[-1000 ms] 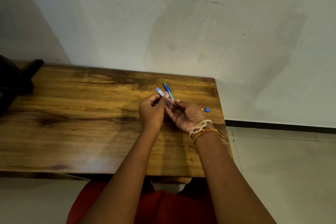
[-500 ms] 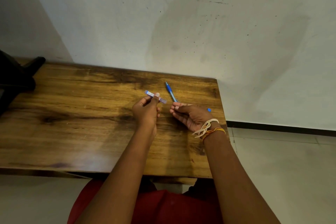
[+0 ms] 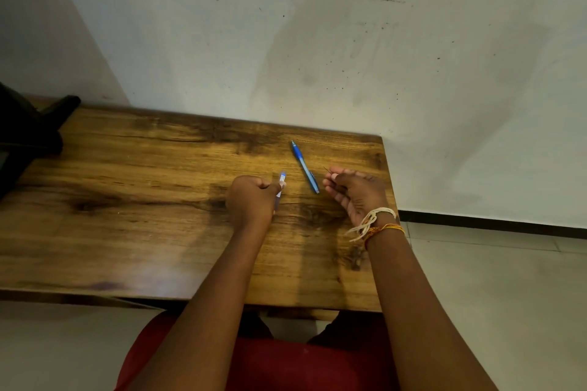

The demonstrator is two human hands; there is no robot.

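Note:
A blue pen-like pencil [image 3: 305,167] lies on the wooden table [image 3: 143,232], between my two hands and touched by neither. My left hand [image 3: 251,200] is curled round a small clear tube with a blue end [image 3: 281,185], which points away from me. My right hand [image 3: 357,194], palm turned up and with thread bands on the wrist, pinches a very thin dark stick [image 3: 326,169] between thumb and fingertips. The stick's tip pokes out toward the pencil.
A black object [image 3: 28,133] sits at the table's far left end. The pale wall [image 3: 317,41] runs along the table's back edge. Just right of my right hand the table ends, with tiled floor [image 3: 492,279] below. My red-clothed lap is under the near edge.
My hands have drawn apart. The left hand turned the tube from lying crosswise to pointing away. The right hand moved right, and a thin stick now shows at its fingertips.

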